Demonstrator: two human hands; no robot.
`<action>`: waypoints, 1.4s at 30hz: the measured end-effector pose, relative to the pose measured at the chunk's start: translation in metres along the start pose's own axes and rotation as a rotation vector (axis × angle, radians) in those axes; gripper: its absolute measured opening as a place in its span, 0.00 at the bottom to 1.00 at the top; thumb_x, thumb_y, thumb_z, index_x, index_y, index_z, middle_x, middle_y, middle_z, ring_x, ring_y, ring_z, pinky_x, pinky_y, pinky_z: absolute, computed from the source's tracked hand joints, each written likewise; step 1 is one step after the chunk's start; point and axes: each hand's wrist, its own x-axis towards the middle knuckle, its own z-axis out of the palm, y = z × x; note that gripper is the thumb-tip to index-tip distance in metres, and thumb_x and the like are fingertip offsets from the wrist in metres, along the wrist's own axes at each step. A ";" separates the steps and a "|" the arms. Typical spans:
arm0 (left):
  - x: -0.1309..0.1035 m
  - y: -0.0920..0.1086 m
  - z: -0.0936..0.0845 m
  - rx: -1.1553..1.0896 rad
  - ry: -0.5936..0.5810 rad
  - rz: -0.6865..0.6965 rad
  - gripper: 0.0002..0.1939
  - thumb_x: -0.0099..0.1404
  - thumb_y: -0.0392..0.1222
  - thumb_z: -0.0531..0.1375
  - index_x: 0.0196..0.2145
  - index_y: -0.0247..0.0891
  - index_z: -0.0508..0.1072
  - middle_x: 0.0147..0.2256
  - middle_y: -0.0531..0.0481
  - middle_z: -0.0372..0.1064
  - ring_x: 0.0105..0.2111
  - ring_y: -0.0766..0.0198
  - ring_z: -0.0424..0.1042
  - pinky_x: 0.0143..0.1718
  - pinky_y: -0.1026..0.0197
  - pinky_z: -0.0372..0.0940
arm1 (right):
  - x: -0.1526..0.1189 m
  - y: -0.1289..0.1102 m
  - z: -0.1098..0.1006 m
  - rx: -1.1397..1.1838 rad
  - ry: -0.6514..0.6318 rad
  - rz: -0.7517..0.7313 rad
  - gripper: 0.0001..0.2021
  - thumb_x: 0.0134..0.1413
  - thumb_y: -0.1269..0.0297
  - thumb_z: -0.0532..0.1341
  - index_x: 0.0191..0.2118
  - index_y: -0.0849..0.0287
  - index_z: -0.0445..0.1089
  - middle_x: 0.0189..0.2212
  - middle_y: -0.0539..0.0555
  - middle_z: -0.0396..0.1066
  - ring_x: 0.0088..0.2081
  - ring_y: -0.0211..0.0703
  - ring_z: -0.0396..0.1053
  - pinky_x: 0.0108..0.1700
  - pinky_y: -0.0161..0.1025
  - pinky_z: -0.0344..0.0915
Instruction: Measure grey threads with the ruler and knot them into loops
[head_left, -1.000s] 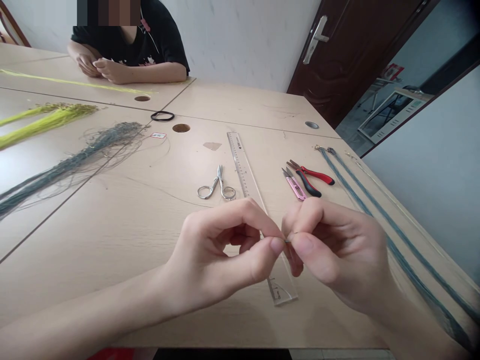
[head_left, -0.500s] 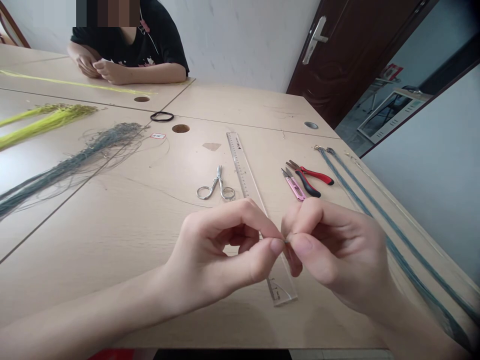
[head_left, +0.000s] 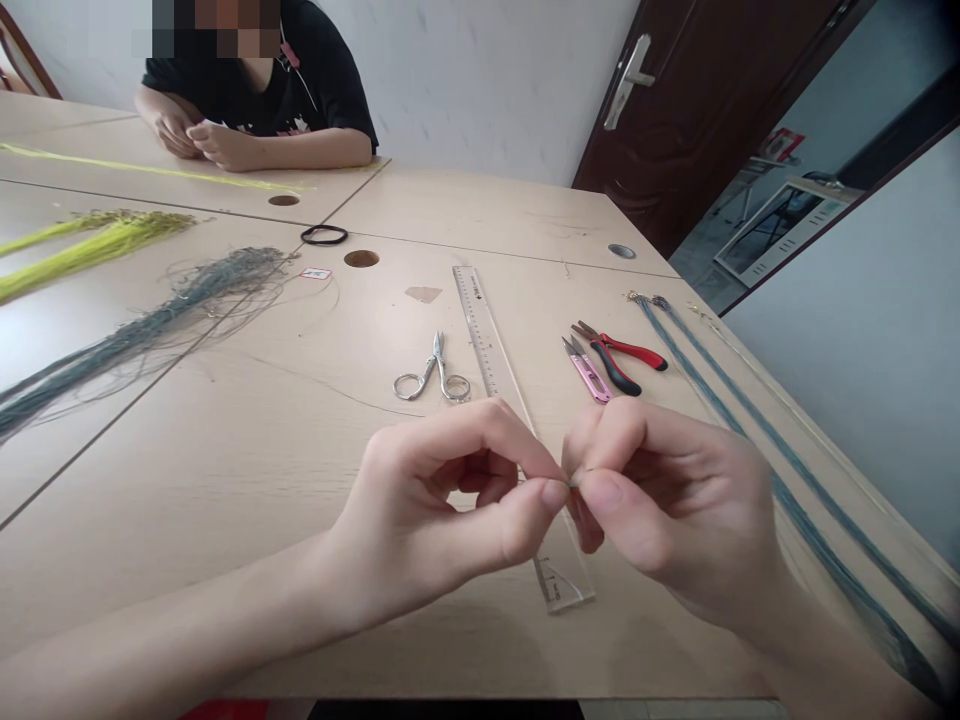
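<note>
My left hand (head_left: pixel 457 490) and my right hand (head_left: pixel 667 500) meet fingertip to fingertip above the clear ruler (head_left: pixel 487 345). Each pinches a thin grey-blue cord (head_left: pixel 573 482) between thumb and forefinger. Only a tiny length of it shows between the fingertips; the rest is covered. Silver scissors (head_left: pixel 435 370) lie beyond my left hand, blades partly apart. Just past my right hand are pink thread snips (head_left: pixel 589 370) and pliers (head_left: pixel 622 352) with red and black handles.
Grey-blue cords (head_left: pixel 172 305) and yellow cords (head_left: pixel 97 250) lie bundled at left. More blue cord strands (head_left: pixel 720 390) run along the right edge. A black band (head_left: pixel 324 234) and a paper scrap (head_left: pixel 424 293) lie farther back. Across the table (head_left: pixel 300 520) sits another person (head_left: pixel 315 90), forearms resting on it.
Both hands hold almost the same pinch and position. The tools and cord bundles have not moved.
</note>
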 end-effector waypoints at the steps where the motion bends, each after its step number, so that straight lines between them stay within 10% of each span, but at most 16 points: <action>1: 0.000 0.000 0.000 0.004 -0.002 -0.003 0.06 0.58 0.32 0.60 0.24 0.34 0.69 0.20 0.51 0.65 0.20 0.70 0.61 0.19 0.65 0.56 | 0.000 0.000 0.000 0.004 0.001 0.001 0.08 0.49 0.74 0.59 0.22 0.57 0.63 0.18 0.45 0.64 0.20 0.32 0.62 0.23 0.31 0.61; 42: 0.000 -0.001 -0.001 0.006 -0.015 -0.001 0.06 0.58 0.31 0.60 0.24 0.34 0.68 0.21 0.52 0.64 0.20 0.70 0.61 0.20 0.65 0.56 | -0.001 0.001 0.000 -0.012 0.004 -0.009 0.09 0.49 0.73 0.60 0.22 0.57 0.63 0.17 0.44 0.63 0.20 0.31 0.62 0.22 0.29 0.61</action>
